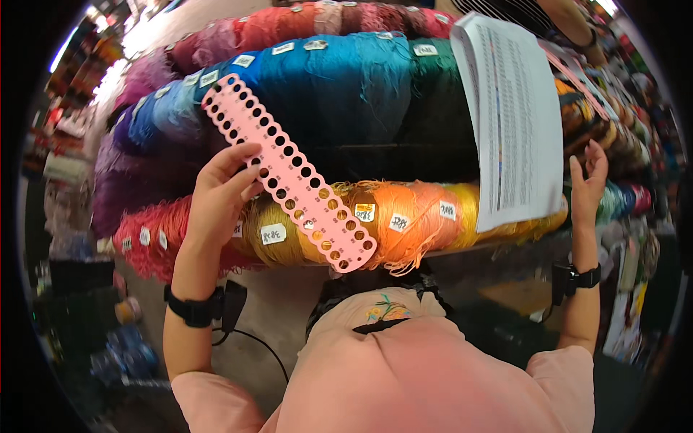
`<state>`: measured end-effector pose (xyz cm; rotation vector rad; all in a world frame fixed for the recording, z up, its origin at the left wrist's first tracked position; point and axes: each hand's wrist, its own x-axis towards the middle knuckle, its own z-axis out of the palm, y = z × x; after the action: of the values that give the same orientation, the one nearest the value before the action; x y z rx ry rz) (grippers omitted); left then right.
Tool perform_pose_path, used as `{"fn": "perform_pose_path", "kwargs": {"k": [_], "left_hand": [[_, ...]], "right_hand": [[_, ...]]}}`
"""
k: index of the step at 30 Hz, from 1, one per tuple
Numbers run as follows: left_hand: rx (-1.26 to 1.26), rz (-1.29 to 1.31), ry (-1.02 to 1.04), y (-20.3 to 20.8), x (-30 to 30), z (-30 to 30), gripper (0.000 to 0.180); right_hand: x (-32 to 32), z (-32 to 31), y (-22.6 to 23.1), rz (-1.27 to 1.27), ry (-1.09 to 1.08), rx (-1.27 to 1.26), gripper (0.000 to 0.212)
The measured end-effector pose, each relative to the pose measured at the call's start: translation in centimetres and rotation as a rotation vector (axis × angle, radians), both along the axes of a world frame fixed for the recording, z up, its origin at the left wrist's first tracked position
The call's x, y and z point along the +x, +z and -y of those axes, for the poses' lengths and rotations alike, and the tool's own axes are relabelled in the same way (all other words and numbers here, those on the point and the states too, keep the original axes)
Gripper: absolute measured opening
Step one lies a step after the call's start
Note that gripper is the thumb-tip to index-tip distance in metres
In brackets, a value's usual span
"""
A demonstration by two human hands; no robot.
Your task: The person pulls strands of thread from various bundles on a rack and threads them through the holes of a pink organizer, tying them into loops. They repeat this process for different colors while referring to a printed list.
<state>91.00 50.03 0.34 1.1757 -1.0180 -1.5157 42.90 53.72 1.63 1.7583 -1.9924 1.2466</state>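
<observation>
So from up here I'm looking down past my own pink shirt [404, 375] at the near edge, with both wrists wearing black bands. Going out from there, my left hand [220, 195] is gripping the pink punched strip [289, 169], a long flat card with two rows of round holes, thumb and fingers pinching it around its middle on the left edge. The strip's long axis is running diagonally: the near end is sitting down right over the orange skeins [411, 216], and the far end is pointing up left across the blue skeins [339, 86]. So the strip lies right of and just past my left hand, and that's clearly the hand that owns it; the right one is well apart from it. My right hand [588, 180] is out on the right, fingers spread and loose, resting at the lower right edge of the printed sheet [516, 115], touching it or just beside it, I can't quite tell if it's actually pinching the paper. Farther out, the sheet is leaning up over the green skeins [433, 94], and past those a row of red and pink skeins [303, 25] is running along the far shelf. Somebody else's arm [577, 25] is poking in at the far right.
</observation>
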Motion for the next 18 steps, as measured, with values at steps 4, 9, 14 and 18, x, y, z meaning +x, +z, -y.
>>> {"fn": "perform_pose_path", "kwargs": {"k": [4, 9, 14, 18], "left_hand": [[-0.009, 0.045, -0.092, 0.5, 1.9, -2.1, 0.031], [-0.569, 0.467, 0.127, 1.4, 0.0, -6.3, 0.008], [-0.646, 0.474, -0.432, 0.5, -5.3, -9.7, 0.014], [-0.645, 0.448, -0.463, -0.7, -6.3, -10.1, 0.010]], "right_hand": [[12.0, -6.0, 1.8, 0.406, 0.307, 0.188, 0.016], [23.5, -8.9, -1.9, 0.562, 0.595, 0.456, 0.008], [25.0, -7.3, -5.4, 0.348, 0.441, 0.329, 0.007], [25.7, -8.1, -4.8, 0.431, 0.346, 0.309, 0.007]]}}
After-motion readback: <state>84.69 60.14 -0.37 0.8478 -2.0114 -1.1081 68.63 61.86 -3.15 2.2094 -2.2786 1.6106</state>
